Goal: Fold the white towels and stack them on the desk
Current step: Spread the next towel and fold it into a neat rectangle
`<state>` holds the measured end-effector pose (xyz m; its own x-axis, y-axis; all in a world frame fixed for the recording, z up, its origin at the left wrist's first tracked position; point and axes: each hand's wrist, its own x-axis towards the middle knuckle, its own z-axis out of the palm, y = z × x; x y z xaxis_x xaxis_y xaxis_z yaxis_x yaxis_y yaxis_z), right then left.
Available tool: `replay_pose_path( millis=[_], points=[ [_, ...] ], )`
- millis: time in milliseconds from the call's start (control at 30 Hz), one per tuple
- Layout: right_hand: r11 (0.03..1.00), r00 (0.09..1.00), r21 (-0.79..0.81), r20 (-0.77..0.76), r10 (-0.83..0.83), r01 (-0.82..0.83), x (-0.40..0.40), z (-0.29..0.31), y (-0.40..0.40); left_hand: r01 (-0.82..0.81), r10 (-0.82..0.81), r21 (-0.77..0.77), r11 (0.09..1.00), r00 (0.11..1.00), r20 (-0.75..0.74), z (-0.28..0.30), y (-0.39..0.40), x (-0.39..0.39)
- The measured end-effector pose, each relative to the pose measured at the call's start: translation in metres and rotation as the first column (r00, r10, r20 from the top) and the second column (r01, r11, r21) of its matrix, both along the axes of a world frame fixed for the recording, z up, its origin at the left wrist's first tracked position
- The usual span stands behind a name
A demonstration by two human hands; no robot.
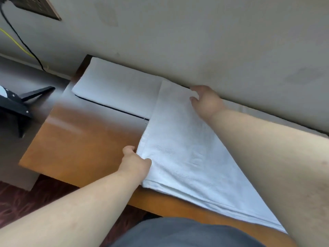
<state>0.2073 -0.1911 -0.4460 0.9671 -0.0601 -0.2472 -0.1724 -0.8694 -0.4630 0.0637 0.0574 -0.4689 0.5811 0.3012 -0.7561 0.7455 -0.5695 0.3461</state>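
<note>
One folded towel (114,86) done by the wall; left hand (135,163) pinches, right hand (206,100) loosely spread, flattening second towel (187,154) mid-fold

Left hand (136,162) pinching (fingers curled); right hand (206,101) outstretched, fingers relaxed.

A hotel-like room — wooden desk (74,139) against a plain wall (195,41), patterned dark-red carpet (16,198), wall socket plate (35,7).

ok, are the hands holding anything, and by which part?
Left hand pinches the near-left edge of the spread white towel. Right hand is at its far corner; whether it grips there cannot be told.
</note>
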Motion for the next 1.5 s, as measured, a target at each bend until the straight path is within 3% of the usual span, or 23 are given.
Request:
replay_pose_path(
  millis=[67, 133, 200, 267, 367, 567, 633, 733, 800, 900, 1000, 1033, 1133, 1300, 1500],
  points=[
    [0.997, 0.998, -0.043, -0.021, -0.063, 0.062, -0.05, -0.009, -0.024, 0.123, -0.142, 0.215, 0.969, 0.987, 0.077, 0.006, -0.014, 0.001],
    [0.988, 0.987, -0.097, -0.093, -0.129, 0.12, -0.103, -0.018, -0.047, 0.328, -0.413, 0.33, 0.885, 0.88, 0.233, 0.014, -0.031, 0.001],
    [0.975, 0.964, -0.158, -0.186, -0.188, 0.159, -0.151, -0.026, -0.068, 0.626, -0.707, 0.33, 0.707, 0.635, 0.31, 0.019, -0.053, 0.002],
    [0.963, 0.932, -0.218, -0.291, -0.218, 0.158, -0.189, -0.031, -0.085, 0.844, -0.894, 0.312, 0.436, 0.365, 0.262, 0.02, -0.08, 0.003],
    [0.955, 0.887, -0.233, -0.378, -0.264, 0.185, -0.225, -0.027, -0.106, 0.938, -0.982, 0.322, 0.127, 0.074, 0.173, 0.02, -0.123, 0.002],
    [0.859, 0.736, -0.255, -0.442, -0.512, 0.444, -0.29, -0.017, -0.165, 0.9, -0.969, 0.381, -0.213, -0.244, 0.036, 0.013, -0.191, -0.017],
    [0.844, 0.704, -0.261, -0.467, -0.535, 0.469, -0.323, -0.018, -0.185, 0.891, -0.971, 0.398, -0.219, -0.24, 0.001, 0.01, -0.205, -0.022],
    [0.803, 0.655, -0.254, -0.473, -0.59, 0.539, -0.367, -0.018, -0.213, 0.906, -0.986, 0.388, -0.17, -0.154, -0.071, 0.013, -0.227, -0.02],
    [0.754, 0.649, -0.277, -0.386, -0.655, 0.596, -0.385, -0.016, -0.232, 0.921, -0.982, 0.36, -0.152, -0.099, -0.161, 0.02, -0.247, -0.016],
    [0.56, 0.533, -0.211, -0.175, -0.828, 0.801, -0.404, -0.016, -0.262, 0.905, -0.981, 0.395, -0.158, -0.097, -0.168, 0.028, -0.286, -0.025],
    [0.346, 0.339, 0.028, -0.296, -0.893, 0.938, -0.419, -0.017, -0.289, 0.909, -0.977, 0.363, -0.204, -0.21, -0.022, 0.031, -0.33, -0.058],
    [0.341, 0.337, 0.053, -0.344, -0.876, 0.939, -0.424, -0.017, -0.297, 0.916, -0.963, 0.318, -0.247, -0.268, 0.024, 0.031, -0.344, -0.074],
    [0.467, 0.441, 0.033, -0.39, -0.808, 0.884, -0.436, -0.016, -0.313, 0.897, -0.92, 0.26, -0.358, -0.387, 0.067, 0.021, -0.374, -0.126],
    [0.567, 0.528, 0.108, -0.536, -0.659, 0.817, -0.441, -0.016, -0.33, 0.885, -0.952, 0.374, -0.276, -0.304, 0.017, 0.002, -0.392, -0.162],
    [0.622, 0.571, 0.138, -0.582, -0.579, 0.771, -0.438, -0.021, -0.345, 0.918, -0.951, 0.254, -0.306, -0.31, -0.026, 0.01, -0.398, -0.151]
  ],
)
